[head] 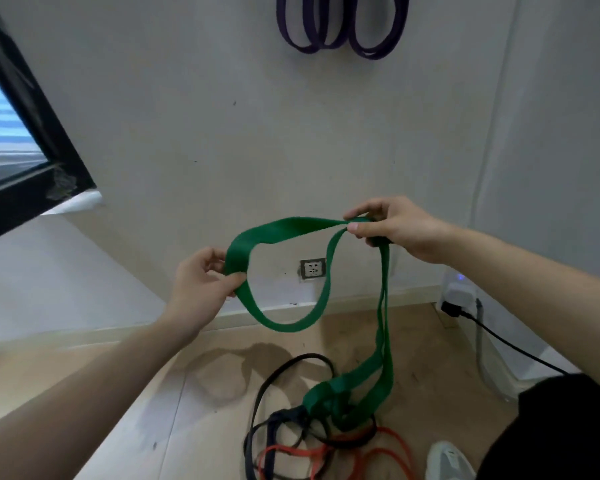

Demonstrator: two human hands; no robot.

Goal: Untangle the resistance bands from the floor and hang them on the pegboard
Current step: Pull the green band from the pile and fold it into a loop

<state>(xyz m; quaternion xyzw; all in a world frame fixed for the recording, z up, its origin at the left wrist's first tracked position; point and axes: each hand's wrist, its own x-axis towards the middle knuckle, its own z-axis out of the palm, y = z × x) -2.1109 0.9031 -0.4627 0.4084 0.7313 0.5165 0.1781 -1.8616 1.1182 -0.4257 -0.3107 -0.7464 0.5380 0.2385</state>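
Green band is up in the air in front of the wall, stretched between both hands. Left hand pinches the wide flat part at the loop's left side, thumb on the front. Right hand pinches the twisted, narrow part, higher and to the right. One loop sags between the hands. Two strands drop from the right hand to the floor, where the lower end is knotted into a pile with the black bands and the red bands. Purple bands hang high on the wall, their tops cut off by the frame edge. Wall socket shows through the green loop. Black cable runs from a white plug at right. Light shoe beside the pile. Dark window frame at left.
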